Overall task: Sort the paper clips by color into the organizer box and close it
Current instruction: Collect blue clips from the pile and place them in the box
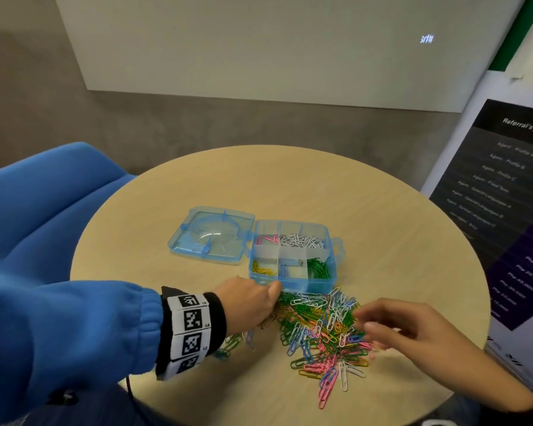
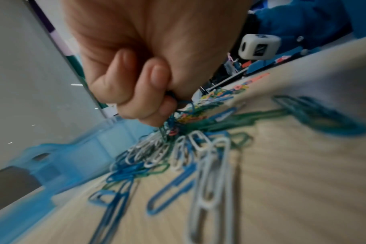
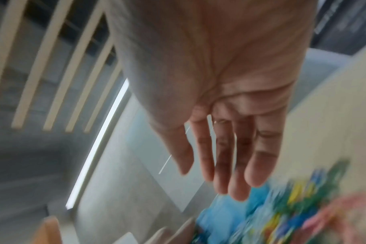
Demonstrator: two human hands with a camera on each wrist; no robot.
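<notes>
A: Head view; organizer box [image 1: 293,284] sits open mid-table, lid [image 1: 211,233] flapped flat on its far-left side; pink, white, yellow, blue, green already in separate cells; the loose pile of paper clips [image 1: 320,330] lies just in front of the box, touching its near wall.

B: Hands?

A: Left hand [image 1: 250,302] is at the pile's left edge, right by the box's front-left corner, fingers curled; right hand [image 1: 413,330] hovers over the pile's right side, fingers spread, holding nothing.

B: Left wrist view?

A: Fingers [image 2: 155,79] bunched on a small clump of dark green or blue clips [image 2: 167,127]; colour not sure, blurred; box wall [image 2: 59,158] is just beyond the fingertips; clips lie every which way, no shared long axis.

B: Right wrist view?

A: Heavy blur; palm flat, fingers [image 3: 236,165] straight and apart, nothing in them; box and pile are just a smear below the tips.

B: So the move turns on?

A: Left hand is nearer the box; I judge it lifts over the near wall and drops into the matching front cell.

B: Room?

A: Bare table [image 1: 290,186] behind the box; pile crowds the front wall; lid is clear to swing; tangled clips may drag strays along; sorting looks barely begun.
</notes>
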